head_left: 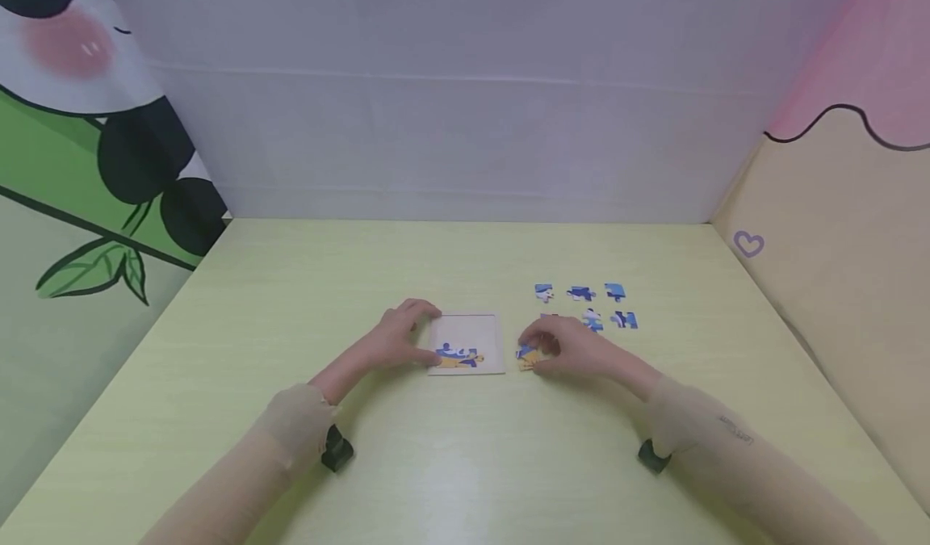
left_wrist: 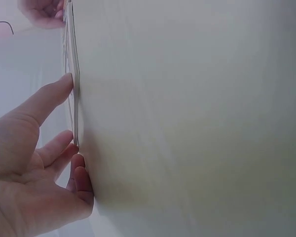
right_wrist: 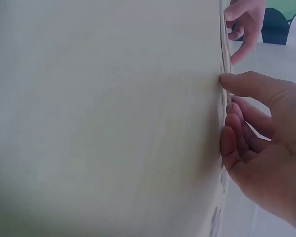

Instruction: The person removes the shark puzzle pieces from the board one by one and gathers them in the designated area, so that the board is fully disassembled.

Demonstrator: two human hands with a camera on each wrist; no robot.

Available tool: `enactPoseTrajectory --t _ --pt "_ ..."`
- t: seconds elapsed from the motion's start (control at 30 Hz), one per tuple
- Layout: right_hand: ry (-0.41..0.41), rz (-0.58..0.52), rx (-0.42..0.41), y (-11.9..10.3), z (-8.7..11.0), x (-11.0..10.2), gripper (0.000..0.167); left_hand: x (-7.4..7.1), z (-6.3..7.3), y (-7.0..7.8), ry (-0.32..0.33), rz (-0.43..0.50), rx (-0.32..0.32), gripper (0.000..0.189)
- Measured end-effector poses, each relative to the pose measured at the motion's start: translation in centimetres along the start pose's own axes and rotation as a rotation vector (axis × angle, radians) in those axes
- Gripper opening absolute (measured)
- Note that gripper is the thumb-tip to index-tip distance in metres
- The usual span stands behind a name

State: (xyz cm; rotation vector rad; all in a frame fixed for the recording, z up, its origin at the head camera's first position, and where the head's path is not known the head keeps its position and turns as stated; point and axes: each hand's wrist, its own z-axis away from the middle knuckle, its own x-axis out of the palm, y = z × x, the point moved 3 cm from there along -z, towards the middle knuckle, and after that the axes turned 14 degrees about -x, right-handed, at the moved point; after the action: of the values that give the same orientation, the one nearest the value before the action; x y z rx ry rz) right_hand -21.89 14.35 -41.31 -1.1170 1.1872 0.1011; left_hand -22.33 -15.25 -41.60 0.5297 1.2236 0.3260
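A square white puzzle tray (head_left: 465,329) lies flat on the table, with a few joined blue, white and orange puzzle pieces (head_left: 459,357) along its near left side. My left hand (head_left: 398,337) spans the tray's left side, thumb at the near corner and a fingertip at the far one; in the left wrist view, its thumb (left_wrist: 64,86) touches the tray's edge. To the right of the tray, my right hand (head_left: 570,346) pinches a blue and orange puzzle piece (head_left: 525,354) between thumb and fingers. That hand partly hides the piece.
Several loose blue and white puzzle pieces lie beyond my right hand in two rows, among them a far right one (head_left: 614,291) and a near right one (head_left: 624,320). A pale wall (head_left: 465,141) stands behind the table (head_left: 436,456), with painted panels at both sides.
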Motion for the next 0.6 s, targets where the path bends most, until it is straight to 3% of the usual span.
enactPoseTrajectory --t 0.23,0.6 --pt "0.048 -0.077 0.039 2.5 3.1 -0.8 0.035 0.1 -0.2 -0.2 -0.002 -0.004 -0.009 0.074" --pt "0.109 -0.039 0.093 6.1 8.7 -3.7 0.036 0.0 -0.1 0.0 -0.012 0.002 0.000 0.073"
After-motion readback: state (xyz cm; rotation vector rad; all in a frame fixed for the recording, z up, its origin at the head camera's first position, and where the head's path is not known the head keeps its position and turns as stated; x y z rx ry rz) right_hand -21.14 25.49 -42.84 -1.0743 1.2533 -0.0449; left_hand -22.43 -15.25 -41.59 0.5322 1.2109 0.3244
